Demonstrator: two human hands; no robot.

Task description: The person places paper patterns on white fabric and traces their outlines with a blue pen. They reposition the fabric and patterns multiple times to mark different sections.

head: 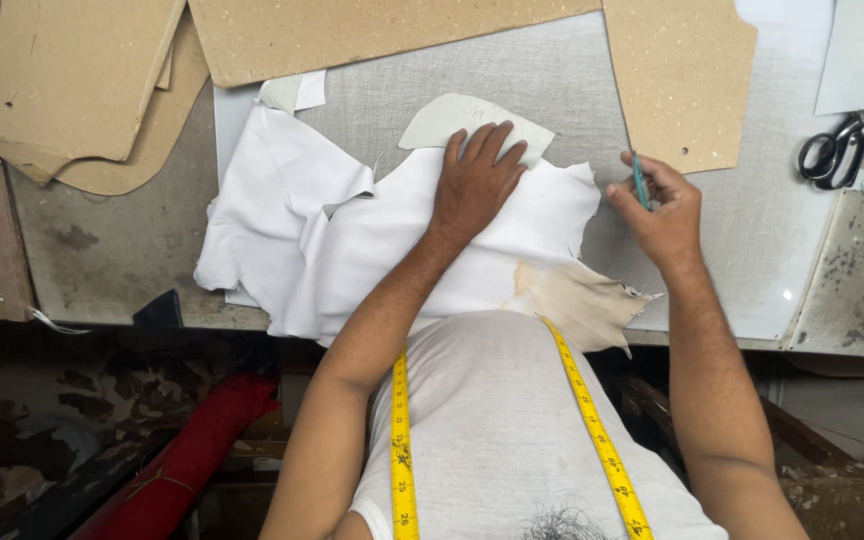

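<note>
While the left hand (pixel 474 182) is being laid flat with its fingers spread, a pale grey curved pattern piece (pixel 452 117) is being pressed down onto a white hide (pixel 352 240). The fingertips are resting on the lower part of the pattern, and the palm is lying on the hide itself. A slim teal pen (pixel 639 184) is being pinched between thumb and fingers of the right hand (pixel 664 214), which is being held just beyond the hide's ragged right edge, over the bare table (pixel 752 220); the pen tip is not touching the pattern or the hide.

The hide is spread across the middle of the table, reaching down to the near edge, where a tan, stained flap (pixel 582 300) is hanging over in front of the person's white shirt. A notch is already cut into the hide left of the hand. No traced outline can be made out around the pattern, so the marking is judged to be at its start: the pattern is placed and held, the tracing and cutting are left to be done.

Brown cardboard sheets (pixel 372 30) are lying along the far edge and far left corner. Black scissors (pixel 834 150) are lying near the right edge, well apart from both hands. A yellow tape measure (pixel 592 420) is being worn round the neck.
</note>
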